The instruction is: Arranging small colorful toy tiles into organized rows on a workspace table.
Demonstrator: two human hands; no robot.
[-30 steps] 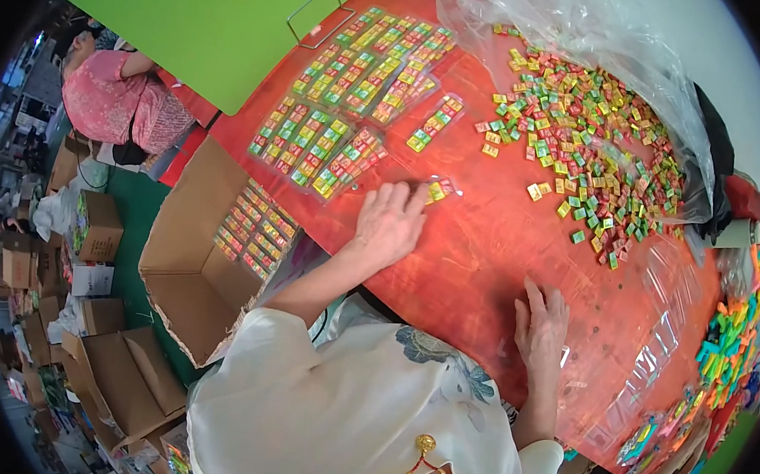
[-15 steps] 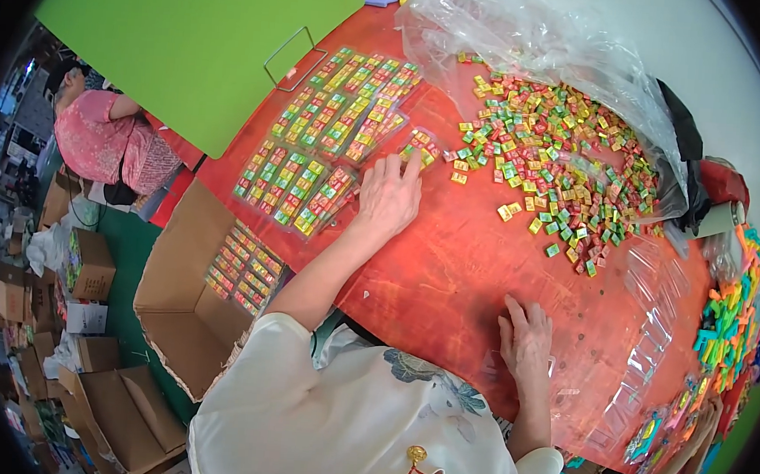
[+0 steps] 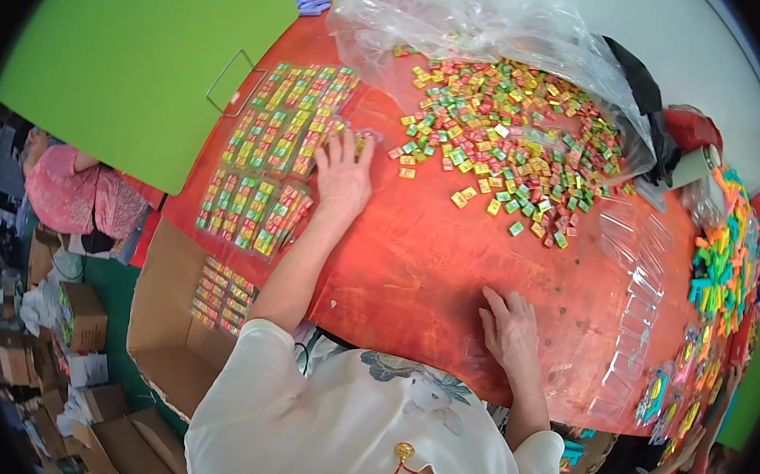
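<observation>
My left hand lies flat with fingers spread on the red table, its fingertips touching the right edge of rows of clear packets filled with small coloured candies. My right hand rests palm down near the table's front edge, on or beside a small clear bag that is hard to make out. A heap of loose red, green and yellow candies lies on a big clear plastic sheet at the far side, apart from both hands.
An open cardboard box with filled packets stands on the floor at the left. Empty clear bags and colourful toy packets lie at the right. A green board leans at the back left; a person in pink sits beyond.
My left hand has moved farther away and to the left, from the bare table up to the rows of filled packets. My right hand has stayed near the front edge.
</observation>
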